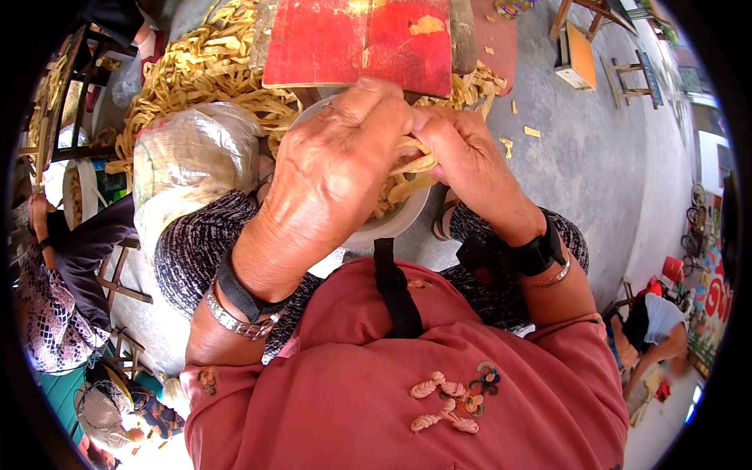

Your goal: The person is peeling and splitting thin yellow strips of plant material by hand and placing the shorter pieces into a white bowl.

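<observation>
My left hand and my right hand meet in front of me, just short of a worn red board. Both are closed, thumbs and fingertips close together, on a pale yellow, limp strip looped between them. The back of my left hand hides most of its fingertips. Under my hands a white tub stands between my knees, with more yellow strips inside. My hands and forearms cover part of its rim.
A large heap of yellow strips lies beyond at the left, behind a bulging translucent plastic sack by my left knee. Small scraps dot the concrete floor. Stools stand at the far right. Other people sit at the left and right edges.
</observation>
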{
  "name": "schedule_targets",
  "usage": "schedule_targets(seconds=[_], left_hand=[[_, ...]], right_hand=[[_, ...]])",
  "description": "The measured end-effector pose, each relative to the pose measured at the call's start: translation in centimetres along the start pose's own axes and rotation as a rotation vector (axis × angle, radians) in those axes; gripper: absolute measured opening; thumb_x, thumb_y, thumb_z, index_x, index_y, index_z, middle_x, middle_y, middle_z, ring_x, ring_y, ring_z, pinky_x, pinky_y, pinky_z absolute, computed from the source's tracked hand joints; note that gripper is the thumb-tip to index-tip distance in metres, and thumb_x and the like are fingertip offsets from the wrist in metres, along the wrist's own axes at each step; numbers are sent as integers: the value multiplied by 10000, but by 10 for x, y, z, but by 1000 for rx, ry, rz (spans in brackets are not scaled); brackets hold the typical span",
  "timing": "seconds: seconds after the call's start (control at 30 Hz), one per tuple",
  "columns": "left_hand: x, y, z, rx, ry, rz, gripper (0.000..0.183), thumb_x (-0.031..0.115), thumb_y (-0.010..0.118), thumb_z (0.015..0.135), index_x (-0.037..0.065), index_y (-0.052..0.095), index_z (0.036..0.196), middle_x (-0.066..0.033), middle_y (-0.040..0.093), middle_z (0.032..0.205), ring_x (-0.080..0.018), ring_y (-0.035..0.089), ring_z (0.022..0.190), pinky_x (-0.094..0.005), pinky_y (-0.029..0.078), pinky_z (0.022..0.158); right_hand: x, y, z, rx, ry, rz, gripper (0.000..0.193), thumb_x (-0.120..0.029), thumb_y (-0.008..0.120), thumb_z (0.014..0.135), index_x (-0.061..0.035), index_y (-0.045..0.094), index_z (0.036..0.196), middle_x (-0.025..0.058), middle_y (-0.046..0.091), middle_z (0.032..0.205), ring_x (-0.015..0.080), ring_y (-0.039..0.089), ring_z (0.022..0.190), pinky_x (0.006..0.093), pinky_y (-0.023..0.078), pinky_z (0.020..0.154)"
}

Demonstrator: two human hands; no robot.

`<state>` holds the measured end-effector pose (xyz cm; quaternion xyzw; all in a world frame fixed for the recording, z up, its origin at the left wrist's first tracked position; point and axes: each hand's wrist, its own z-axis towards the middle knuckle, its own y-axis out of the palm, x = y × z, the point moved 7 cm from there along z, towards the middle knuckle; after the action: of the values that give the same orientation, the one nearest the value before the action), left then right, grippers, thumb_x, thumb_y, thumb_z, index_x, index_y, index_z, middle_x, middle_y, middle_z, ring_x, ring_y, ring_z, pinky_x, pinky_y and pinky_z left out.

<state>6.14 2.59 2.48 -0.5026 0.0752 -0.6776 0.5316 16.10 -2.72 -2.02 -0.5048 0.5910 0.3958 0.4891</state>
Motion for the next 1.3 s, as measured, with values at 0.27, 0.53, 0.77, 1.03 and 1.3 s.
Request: schedule_targets(seconds=[0.27, 0.53, 0.77, 1.03, 1.3], left_hand=[[-31, 8, -6, -74, -463, -917, 217, -15, 586, 863, 47, 510, 1057, -8, 596, 958, -80, 566, 874, -214, 447, 783], [-25, 9, -4, -113, -586, -1384, 399, 229, 577, 897, 13, 515, 1228, -62, 584, 1134, -144, 545, 1050, -302, 409, 937], [-25, 17, -5, -33, -655, -1393, 346, 232, 560, 914, 12, 553, 1181, -59, 600, 1105, -135, 563, 990, -299, 431, 905], [-21, 14, 4, -44, -421, -787, 296, 158, 436, 953, -15, 571, 1152, -75, 625, 1011, -122, 580, 888, -258, 453, 834], [-9, 25, 0, -232, -557, -957, 467, 246, 475, 916, -19, 451, 1300, -71, 613, 960, -124, 575, 867, -262, 451, 816]], right_hand=[[-19, -5, -12, 101, -368, -91, 239, -182, 603, 889, -18, 503, 1032, 43, 591, 834, 83, 554, 730, 235, 446, 639], [-42, -8, -21, 139, -392, -281, 219, -188, 523, 934, 10, 545, 1026, 78, 579, 797, 127, 567, 649, 249, 451, 593], [-26, -9, -17, 74, -323, -95, 253, -232, 463, 966, 5, 536, 1015, 30, 559, 743, 69, 517, 582, 214, 421, 540], [-2, -3, -16, -28, -65, 204, 306, -289, 410, 987, -11, 532, 1024, 27, 564, 711, 58, 530, 578, 186, 421, 514], [3, -7, -16, -18, -59, 294, 322, -318, 410, 988, -18, 527, 996, 26, 580, 745, 62, 543, 588, 178, 422, 511]])
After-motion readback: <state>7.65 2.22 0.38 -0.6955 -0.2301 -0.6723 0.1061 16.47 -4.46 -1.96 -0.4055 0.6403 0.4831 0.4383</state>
